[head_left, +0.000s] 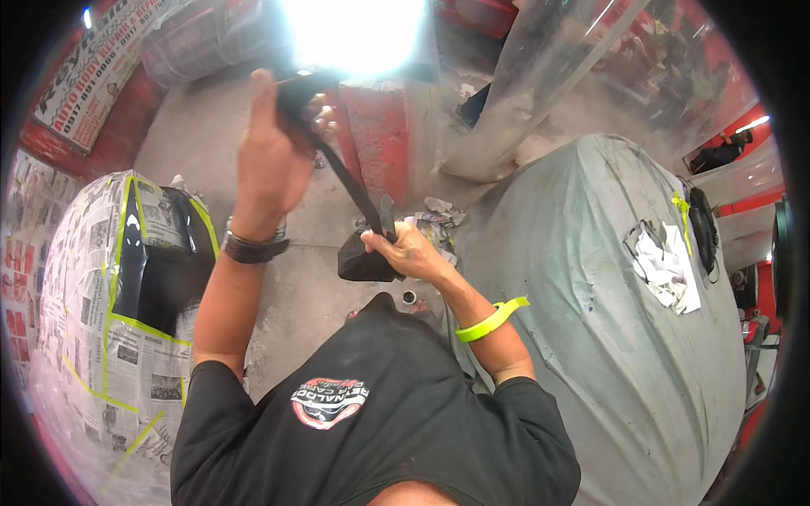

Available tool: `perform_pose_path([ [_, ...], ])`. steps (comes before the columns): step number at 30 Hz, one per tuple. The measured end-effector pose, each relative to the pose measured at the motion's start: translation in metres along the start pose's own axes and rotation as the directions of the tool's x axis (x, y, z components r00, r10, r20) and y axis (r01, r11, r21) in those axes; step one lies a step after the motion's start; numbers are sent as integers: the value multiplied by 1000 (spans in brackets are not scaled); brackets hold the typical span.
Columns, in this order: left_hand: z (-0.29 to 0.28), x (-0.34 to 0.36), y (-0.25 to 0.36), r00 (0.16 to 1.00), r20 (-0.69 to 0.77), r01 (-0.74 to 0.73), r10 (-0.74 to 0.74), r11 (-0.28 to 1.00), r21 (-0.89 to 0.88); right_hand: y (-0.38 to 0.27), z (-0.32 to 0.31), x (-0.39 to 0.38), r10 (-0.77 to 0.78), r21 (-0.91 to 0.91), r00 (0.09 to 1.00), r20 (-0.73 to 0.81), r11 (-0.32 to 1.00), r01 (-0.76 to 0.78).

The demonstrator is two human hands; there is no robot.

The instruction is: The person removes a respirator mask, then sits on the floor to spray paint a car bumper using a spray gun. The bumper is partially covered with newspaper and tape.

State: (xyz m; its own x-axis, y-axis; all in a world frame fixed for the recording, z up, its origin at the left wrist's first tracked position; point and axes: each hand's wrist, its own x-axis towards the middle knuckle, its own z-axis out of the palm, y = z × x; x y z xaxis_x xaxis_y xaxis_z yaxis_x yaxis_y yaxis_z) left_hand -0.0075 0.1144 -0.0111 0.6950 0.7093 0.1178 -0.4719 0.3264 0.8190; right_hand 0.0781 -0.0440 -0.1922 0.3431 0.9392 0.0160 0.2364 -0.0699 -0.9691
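The right hand (413,253) gripped a black strap's (348,184) near end, the far left hand's (274,160) blurred hold couldn't be told, and uneven tension might have caused slipping.

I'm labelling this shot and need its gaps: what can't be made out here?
Head view, all:
Left hand: motion blur hides its exact grip.
Black strap: upper end lost in that blur.
Black bundle: partly covered by the right hand.
Whatever lies behind the bright glare: washed out.
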Motion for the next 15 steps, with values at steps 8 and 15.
perform_pose_path([
  [8, -287, -55, -117, 971, -223, 231, -92, 609, 759, 0, -17, -34, 69, -157, 998, 4, 985, -67],
  [15, -498, -397, -217, 546, -551, 442, -631, -341, 830, 26, -5, -117, 331, -476, 938, -99, 813, -337],
])
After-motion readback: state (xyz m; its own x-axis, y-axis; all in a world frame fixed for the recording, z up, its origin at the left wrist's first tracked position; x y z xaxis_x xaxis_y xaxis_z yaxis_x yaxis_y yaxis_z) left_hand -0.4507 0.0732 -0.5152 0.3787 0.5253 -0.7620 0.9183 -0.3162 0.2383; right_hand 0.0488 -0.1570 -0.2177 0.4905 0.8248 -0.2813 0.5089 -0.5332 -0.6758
